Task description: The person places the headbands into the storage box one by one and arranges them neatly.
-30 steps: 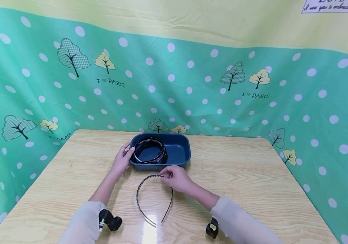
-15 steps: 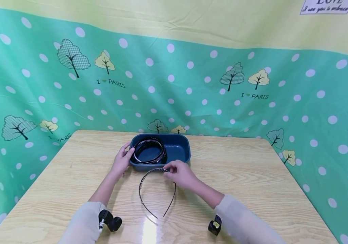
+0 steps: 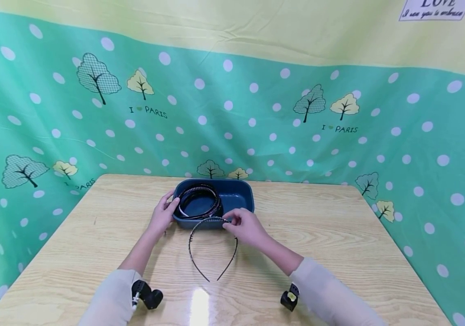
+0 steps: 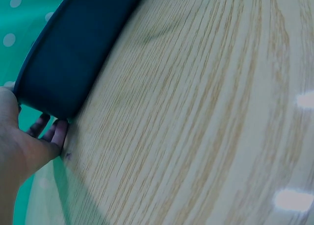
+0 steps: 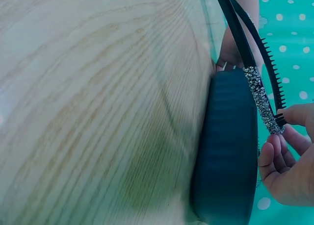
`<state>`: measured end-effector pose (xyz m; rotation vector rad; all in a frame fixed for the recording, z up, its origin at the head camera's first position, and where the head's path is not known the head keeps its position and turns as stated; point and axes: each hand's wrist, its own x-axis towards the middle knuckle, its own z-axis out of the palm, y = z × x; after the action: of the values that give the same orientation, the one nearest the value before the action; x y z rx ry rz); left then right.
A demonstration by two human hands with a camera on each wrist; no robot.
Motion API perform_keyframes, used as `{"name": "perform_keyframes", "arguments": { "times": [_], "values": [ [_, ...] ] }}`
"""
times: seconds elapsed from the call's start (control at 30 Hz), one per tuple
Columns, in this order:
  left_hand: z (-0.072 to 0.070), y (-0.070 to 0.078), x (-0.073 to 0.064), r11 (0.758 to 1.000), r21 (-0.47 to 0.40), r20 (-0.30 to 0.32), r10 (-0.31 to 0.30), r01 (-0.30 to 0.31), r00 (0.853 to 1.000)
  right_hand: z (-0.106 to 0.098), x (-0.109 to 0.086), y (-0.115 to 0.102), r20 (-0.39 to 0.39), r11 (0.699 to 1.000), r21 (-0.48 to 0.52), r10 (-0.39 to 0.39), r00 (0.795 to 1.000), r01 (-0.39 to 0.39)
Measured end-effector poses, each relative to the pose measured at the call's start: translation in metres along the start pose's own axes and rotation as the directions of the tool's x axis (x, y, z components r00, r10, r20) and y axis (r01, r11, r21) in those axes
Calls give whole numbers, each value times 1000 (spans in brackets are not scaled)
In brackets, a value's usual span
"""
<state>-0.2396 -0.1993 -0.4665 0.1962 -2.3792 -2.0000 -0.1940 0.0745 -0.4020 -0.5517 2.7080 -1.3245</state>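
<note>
My right hand pinches a thin black headband near the top of its curve, in front of a dark blue box. Its two ends point toward me, and in the right wrist view the headband shows comb teeth and a stretch of glittery stones. My left hand grips the left end of the box, thumb over the rim; in the left wrist view its fingers curl below the box's corner. Inside the box, several dark headbands lie nested at the left, one with a white part.
The box stands near the back of a light wood-grain table. Behind it hangs a green and yellow cloth with dots and trees. Black wrist cameras sit on both sleeves.
My right hand has lifted the headband and carried it away from me and slightly right, so its top now overlaps the box's front wall. The left hand stays on the box.
</note>
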Motion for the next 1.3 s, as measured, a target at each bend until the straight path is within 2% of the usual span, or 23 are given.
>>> {"name": "perform_keyframes", "arguments": {
  "times": [0.63, 1.03, 1.3],
  "values": [
    [1, 1, -1, 1000, 4, 1, 9, -9, 1000, -14, 9, 3, -109, 996, 73, 62, 992, -55],
    [1, 1, -1, 1000, -10, -1, 5, -5, 1000, -18, 12, 5, -145, 995, 96, 31, 989, -17],
    [1, 2, -1, 1000, -9, -2, -1, 1, 1000, -22, 15, 6, -170, 994, 102, 41, 985, -24]
  ]
}}
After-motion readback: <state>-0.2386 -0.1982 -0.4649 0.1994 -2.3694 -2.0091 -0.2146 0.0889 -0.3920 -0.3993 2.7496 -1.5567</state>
